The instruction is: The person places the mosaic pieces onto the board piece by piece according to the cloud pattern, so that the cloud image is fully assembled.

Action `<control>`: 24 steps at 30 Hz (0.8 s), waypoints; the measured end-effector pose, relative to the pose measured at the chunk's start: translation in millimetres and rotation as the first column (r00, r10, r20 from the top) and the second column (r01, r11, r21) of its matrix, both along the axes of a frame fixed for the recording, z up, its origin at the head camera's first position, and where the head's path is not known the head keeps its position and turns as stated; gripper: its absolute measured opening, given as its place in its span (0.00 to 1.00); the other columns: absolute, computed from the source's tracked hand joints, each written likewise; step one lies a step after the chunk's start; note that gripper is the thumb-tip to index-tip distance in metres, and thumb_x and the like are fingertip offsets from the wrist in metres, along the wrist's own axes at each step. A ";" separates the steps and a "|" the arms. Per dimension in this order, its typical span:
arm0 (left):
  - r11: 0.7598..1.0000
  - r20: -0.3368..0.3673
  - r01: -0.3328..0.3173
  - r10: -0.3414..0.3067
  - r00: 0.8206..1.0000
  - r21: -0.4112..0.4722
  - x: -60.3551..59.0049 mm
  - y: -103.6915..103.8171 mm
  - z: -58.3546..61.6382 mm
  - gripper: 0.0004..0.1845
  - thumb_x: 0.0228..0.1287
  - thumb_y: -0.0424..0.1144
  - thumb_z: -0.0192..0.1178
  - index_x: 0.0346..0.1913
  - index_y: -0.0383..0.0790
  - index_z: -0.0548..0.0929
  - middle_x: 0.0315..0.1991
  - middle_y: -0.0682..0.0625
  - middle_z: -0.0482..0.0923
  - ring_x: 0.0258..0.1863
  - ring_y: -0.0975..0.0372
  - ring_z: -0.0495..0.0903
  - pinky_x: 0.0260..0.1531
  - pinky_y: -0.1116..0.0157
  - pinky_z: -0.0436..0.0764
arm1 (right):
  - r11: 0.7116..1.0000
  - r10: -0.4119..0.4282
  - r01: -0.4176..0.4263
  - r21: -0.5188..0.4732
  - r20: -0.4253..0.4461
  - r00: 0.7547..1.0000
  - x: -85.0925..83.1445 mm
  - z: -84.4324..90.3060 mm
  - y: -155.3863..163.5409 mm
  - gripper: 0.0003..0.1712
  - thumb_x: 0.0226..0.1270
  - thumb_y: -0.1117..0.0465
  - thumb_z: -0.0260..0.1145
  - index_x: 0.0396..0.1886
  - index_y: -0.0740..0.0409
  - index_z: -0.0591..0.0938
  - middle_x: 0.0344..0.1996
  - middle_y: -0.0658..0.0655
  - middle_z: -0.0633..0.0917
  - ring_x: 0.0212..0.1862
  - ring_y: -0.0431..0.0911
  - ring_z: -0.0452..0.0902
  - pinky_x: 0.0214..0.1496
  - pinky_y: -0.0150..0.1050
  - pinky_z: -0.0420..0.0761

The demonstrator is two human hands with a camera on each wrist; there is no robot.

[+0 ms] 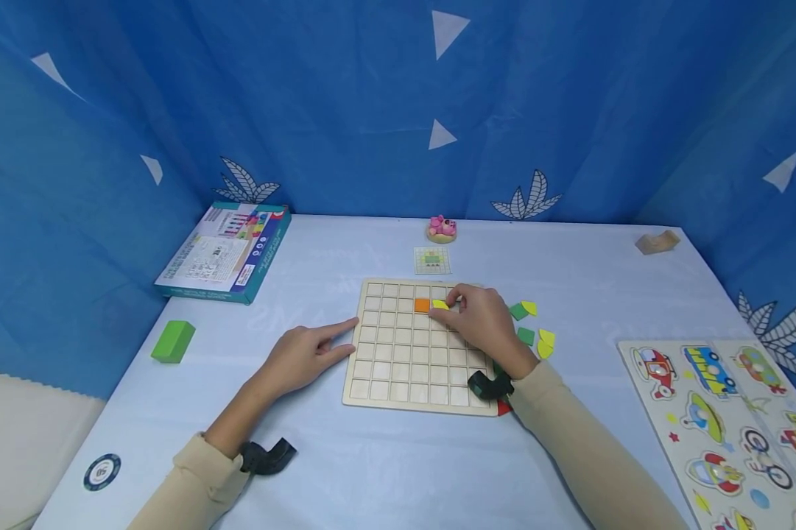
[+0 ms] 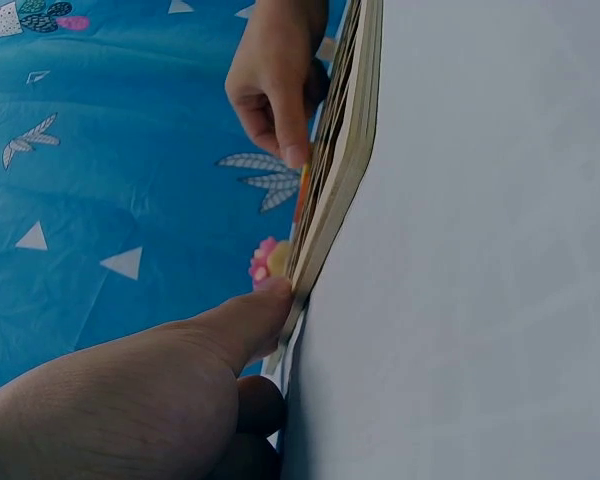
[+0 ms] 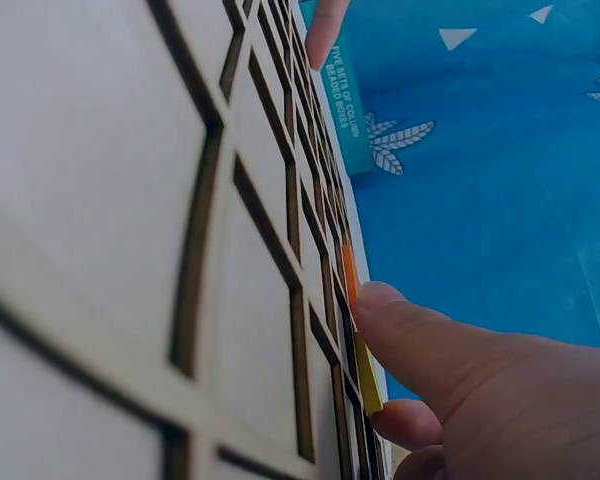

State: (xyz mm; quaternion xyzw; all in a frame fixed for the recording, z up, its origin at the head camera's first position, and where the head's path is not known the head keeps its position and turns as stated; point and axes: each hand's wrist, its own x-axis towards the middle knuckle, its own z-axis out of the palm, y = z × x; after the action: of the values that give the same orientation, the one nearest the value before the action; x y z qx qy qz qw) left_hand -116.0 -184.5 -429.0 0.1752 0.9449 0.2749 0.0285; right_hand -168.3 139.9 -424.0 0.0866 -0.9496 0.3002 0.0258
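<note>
A wooden grid board (image 1: 384,352) lies in the middle of the table. An orange square tile (image 1: 422,305) sits in one of its upper cells. Right beside it, my right hand (image 1: 480,320) pinches a yellow tile (image 1: 440,304) between thumb and fingers at the board's surface; the right wrist view shows the yellow tile (image 3: 368,375) edge-on against the grid. My left hand (image 1: 300,357) touches the board's left edge with extended thumb and index finger. In the left wrist view, the left hand's thumb (image 2: 242,325) meets the board's rim.
Right of the board lie loose green tiles (image 1: 526,336) and yellow tiles (image 1: 546,343). Behind it are a pattern card (image 1: 432,260) and a pink figurine (image 1: 442,229). A box (image 1: 225,254) and green block (image 1: 174,341) stand left; a picture puzzle (image 1: 676,434) lies right.
</note>
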 end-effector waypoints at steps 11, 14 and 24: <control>1.000 -0.016 0.010 -0.010 1.000 -0.002 -1.1 -1.0 -2.6 0.28 0.69 0.56 0.65 0.70 0.56 0.79 0.14 0.61 0.66 0.13 0.67 0.60 0.19 0.66 0.62 | 0.999 0.025 -0.025 -0.029 -0.001 1.000 1.7 1.2 0.9 0.16 0.60 0.45 0.78 0.34 0.51 0.87 0.16 0.51 0.72 0.20 0.47 0.66 0.26 0.41 0.62; 1.000 -0.012 0.010 -0.010 1.000 -0.006 -1.1 -0.9 -2.0 0.28 0.69 0.56 0.65 0.70 0.56 0.79 0.14 0.61 0.66 0.13 0.67 0.60 0.19 0.66 0.62 | 0.999 0.029 -0.029 -0.028 -0.005 1.000 1.8 1.1 0.9 0.15 0.61 0.46 0.78 0.35 0.51 0.87 0.16 0.50 0.71 0.20 0.47 0.66 0.26 0.41 0.61; 1.000 0.005 -0.001 0.001 1.000 -0.010 -0.5 -0.4 -0.7 0.28 0.70 0.55 0.65 0.70 0.56 0.79 0.14 0.60 0.66 0.13 0.66 0.61 0.19 0.66 0.62 | 0.998 0.050 -0.050 -0.032 0.000 0.999 1.1 0.7 0.7 0.15 0.63 0.46 0.77 0.41 0.50 0.89 0.16 0.50 0.71 0.20 0.47 0.65 0.26 0.41 0.60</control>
State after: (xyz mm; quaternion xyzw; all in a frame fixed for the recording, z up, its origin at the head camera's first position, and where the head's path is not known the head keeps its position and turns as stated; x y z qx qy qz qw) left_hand -116.4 -184.9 -429.7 0.1740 0.9462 0.2708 0.0316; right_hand -167.2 140.7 -423.3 0.1096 -0.9423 0.3158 0.0191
